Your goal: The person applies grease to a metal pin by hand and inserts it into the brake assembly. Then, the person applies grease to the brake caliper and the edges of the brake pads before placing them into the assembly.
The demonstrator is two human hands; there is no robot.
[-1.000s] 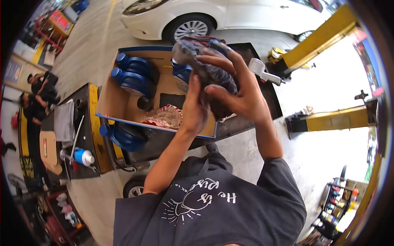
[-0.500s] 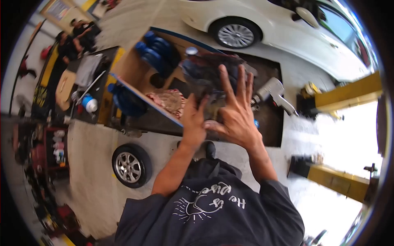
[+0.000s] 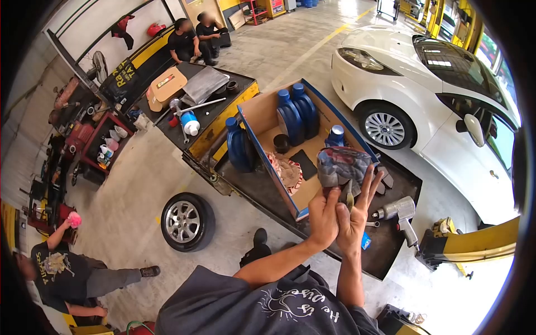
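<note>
My left hand [image 3: 322,219] is closed, with its fingertips at the lower edge of a crumpled grey bundle [image 3: 341,167] showing some red. What it holds, if anything, is hidden. My right hand [image 3: 353,220] is right beside it, fingers stretched out along the bundle's right side and thumb close to the left hand. A small yellowish strip shows between the two hands. In this view the bundle overlaps the near right part of a blue-edged cardboard box [image 3: 330,106]. Inside the box are blue bottles [image 3: 304,109], a dark round cup [image 3: 281,143] and a red-and-white rag [image 3: 287,173].
An impact wrench [image 3: 397,211] lies on the dark bench top right of my hands, near a spanner [image 3: 373,224]. A loose wheel [image 3: 187,222] rests on the floor. A white car [image 3: 413,84] stands beyond. One person [image 3: 72,271] is at the left; two sit at the back.
The view has swung, bringing the person at the left and more of the car into sight. My hands have come closer together, and the spread fingers of my right hand have drawn nearer each other.
</note>
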